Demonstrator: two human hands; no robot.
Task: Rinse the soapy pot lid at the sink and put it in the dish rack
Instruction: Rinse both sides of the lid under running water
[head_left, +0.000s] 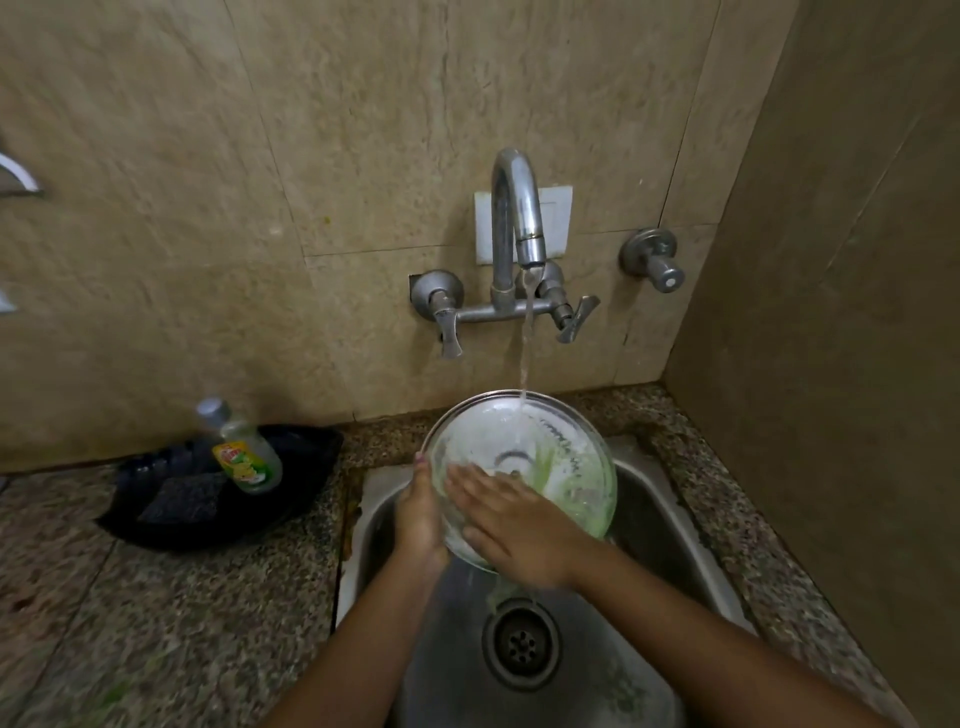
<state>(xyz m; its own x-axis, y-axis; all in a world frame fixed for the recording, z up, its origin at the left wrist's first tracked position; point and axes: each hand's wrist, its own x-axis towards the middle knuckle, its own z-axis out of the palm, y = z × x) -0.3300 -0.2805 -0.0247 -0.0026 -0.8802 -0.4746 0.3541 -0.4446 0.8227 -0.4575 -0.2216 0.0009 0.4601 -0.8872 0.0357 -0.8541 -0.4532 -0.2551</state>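
Both forearms come in from 6 o'clock, cut off at the bottom edge. Drain (522, 644) sits nearest in the steel sink (670, 525), bare apart from some foam. Above it the lid (550, 452) is held tilted over the basin, glass with a metal rim, smeared with white and greenish suds. Left hand (421, 519) is clamped on its rim at 9 o'clock, fingers hidden behind the glass. Right hand (511, 530) lies flat and spread on the lid's face, covering the lower part; it's a bit blurry. Can't make out a knob.

Water (527, 332) from the tap (514, 218) hits the lid's far edge at 12. Over at 9 o'clock on the speckled granite counter (171, 623), a black tray (306, 467) holds a soap bottle (244, 452) and a dark scrub pad (182, 499). Beige tiled wall (311, 156) behind, with a second valve (652, 260) at 2 o'clock.
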